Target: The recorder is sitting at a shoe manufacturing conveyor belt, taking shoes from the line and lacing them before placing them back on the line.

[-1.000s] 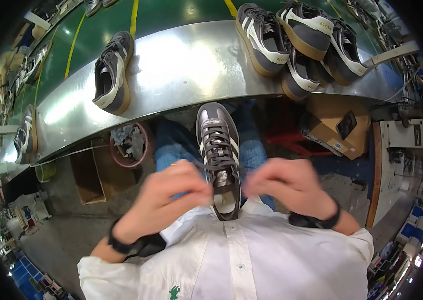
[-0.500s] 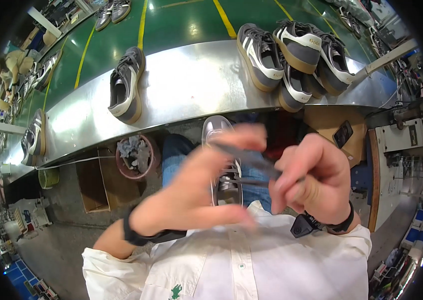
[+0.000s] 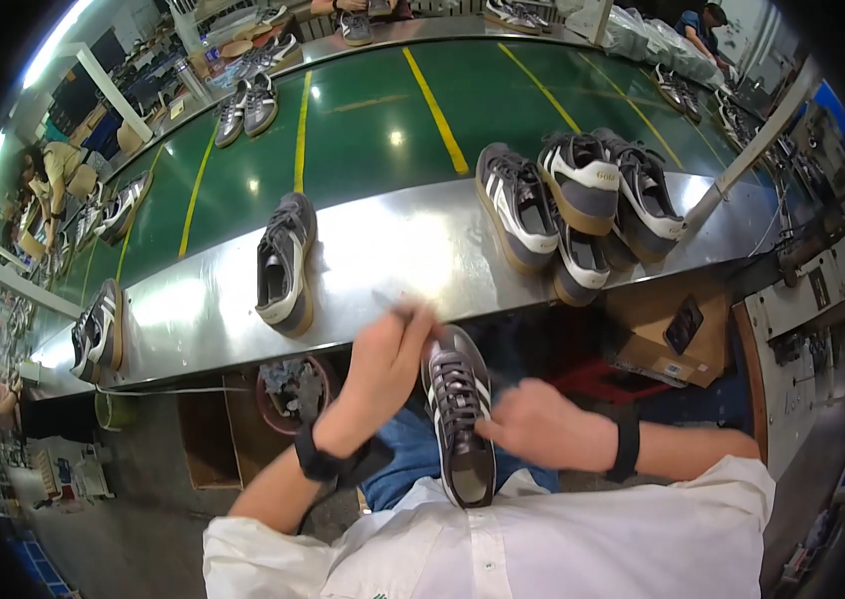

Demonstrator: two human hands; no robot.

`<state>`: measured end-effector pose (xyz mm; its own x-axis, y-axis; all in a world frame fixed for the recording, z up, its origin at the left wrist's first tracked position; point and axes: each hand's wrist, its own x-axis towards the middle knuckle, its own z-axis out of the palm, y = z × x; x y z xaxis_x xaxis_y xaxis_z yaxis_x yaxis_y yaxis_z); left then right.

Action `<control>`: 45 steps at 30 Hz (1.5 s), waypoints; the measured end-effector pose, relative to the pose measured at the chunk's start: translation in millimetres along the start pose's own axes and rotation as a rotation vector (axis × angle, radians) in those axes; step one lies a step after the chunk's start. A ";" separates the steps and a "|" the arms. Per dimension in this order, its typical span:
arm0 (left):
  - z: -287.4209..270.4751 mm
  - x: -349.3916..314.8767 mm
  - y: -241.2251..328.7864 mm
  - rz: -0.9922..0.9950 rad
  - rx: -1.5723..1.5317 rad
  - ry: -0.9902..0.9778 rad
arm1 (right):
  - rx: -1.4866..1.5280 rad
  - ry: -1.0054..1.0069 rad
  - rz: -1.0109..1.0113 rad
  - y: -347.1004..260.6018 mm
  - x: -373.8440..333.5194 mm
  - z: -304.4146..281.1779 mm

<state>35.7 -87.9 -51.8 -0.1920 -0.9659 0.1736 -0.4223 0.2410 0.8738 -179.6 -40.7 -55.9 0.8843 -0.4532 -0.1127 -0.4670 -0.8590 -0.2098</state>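
A dark grey lace-up sneaker (image 3: pixel 462 454) with white side stripes rests between my knees, its toe toward the bench. Dark laces (image 3: pixel 456 387) cross its front. My left hand (image 3: pixel 380 364) is raised to the left of the toe, fingers pinched together. From its blurred fingertips sticks a short dark strip, too smeared to name for sure. My right hand (image 3: pixel 552 427) is closed beside the shoe's right side, its fingertips by the upper laces. A blurred dark strand, looking like a shoelace, shows over its knuckles.
On the metal ledge (image 3: pixel 373 255) stand a single sneaker (image 3: pixel 286 265) and, rightward, several piled sneakers (image 3: pixel 582 185). Beyond runs a green belt (image 3: pixel 363 130) with yellow lines. Below are a pink bin (image 3: pixel 268 399) and a cardboard box (image 3: pixel 712 339). Other people work farther off.
My hands have come apart from above the shoe: the left moved forward past the toe, the right lowered to the laces. The view tilted up, showing more of the belt.
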 end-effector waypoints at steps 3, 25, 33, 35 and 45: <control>22.5 -74.8 -58.9 -0.341 -0.109 -0.137 | 1.061 0.215 0.234 -13.9 -13.6 29.8; 70.7 -137.3 -44.0 -0.517 -0.098 -0.375 | 0.780 0.148 0.481 -15.4 -30.8 87.6; -28.5 -28.5 -34.5 -0.296 0.036 0.184 | 0.846 0.762 0.451 21.5 24.5 1.7; -70.0 13.7 -76.6 0.072 0.261 0.431 | 0.559 0.956 0.460 60.9 24.7 -41.6; -131.1 80.0 -132.5 -0.350 0.764 -0.007 | 0.121 0.519 1.121 271.6 -67.9 -97.4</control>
<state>192.4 -209.5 -94.1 0.0572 -0.9968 -0.0555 -0.9419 -0.0723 0.3280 -366.3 -266.4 -10.7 -0.1194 -0.9874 0.1043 -0.9380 0.0777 -0.3377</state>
